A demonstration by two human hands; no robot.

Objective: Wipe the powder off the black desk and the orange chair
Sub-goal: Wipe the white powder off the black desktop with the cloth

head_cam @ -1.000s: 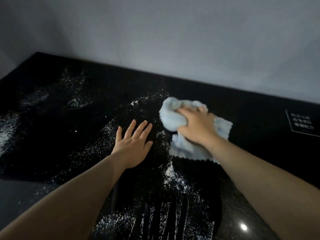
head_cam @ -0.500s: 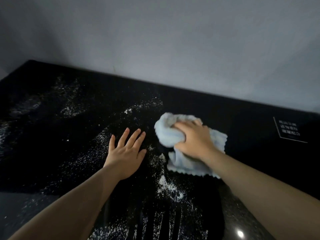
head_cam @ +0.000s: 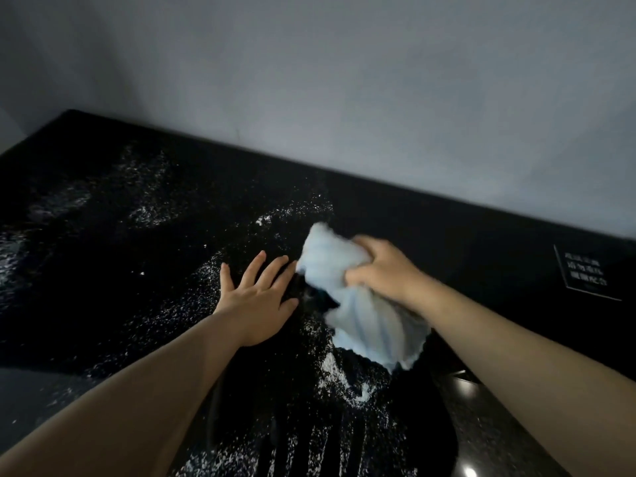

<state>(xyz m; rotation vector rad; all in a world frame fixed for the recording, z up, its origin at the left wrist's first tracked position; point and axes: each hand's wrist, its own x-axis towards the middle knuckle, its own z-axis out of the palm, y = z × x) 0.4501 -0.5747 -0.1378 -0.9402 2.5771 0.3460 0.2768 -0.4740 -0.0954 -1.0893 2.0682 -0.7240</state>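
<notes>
Plain grey wall (head_cam: 344, 80) fills the upper half. Below the wall, far right: dark rectangular label (head_cam: 585, 273), white print too small to read. Further below the wall, bottom right: glossy speckled surface (head_cam: 499, 438) with a light glare (head_cam: 470, 472).

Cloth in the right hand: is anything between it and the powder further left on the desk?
Yes. The left hand lies flat on the desk, right beside the cloth, with powder scattered beyond it to the left. Nothing blocks the powder nearer the person, below the cloth.
</notes>
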